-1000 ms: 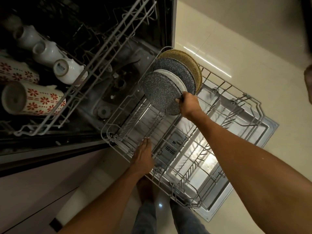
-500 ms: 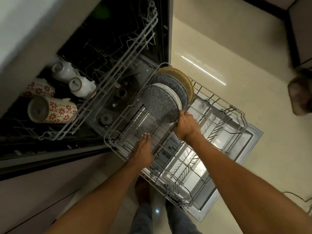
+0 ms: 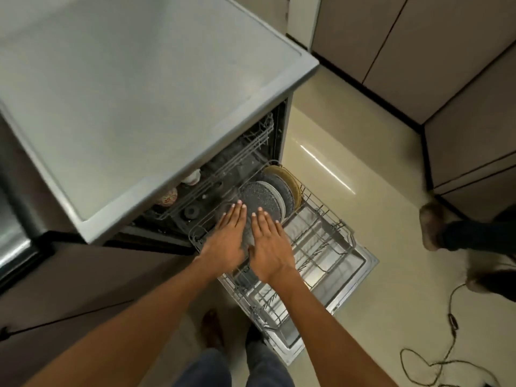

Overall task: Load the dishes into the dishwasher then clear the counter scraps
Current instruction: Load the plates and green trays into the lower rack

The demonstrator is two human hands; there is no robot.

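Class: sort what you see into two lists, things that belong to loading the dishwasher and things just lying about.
Job: lower rack; plates standing in it; upper rack; cups; dishwasher door; left hand; right hand.

Lying about: cable on the floor; cabinets.

Two flat hands, the left hand [image 3: 227,239] and the right hand [image 3: 270,248], are held side by side, fingers straight, over the pulled-out lower rack [image 3: 321,248]. Just beyond the fingertips, a speckled dark plate [image 3: 261,198] is stood on edge, backed by further plates and a tan plate [image 3: 287,177]. Patterned cups [image 3: 167,196] are seen beyond the left hand, under the grey tabletop [image 3: 134,93].
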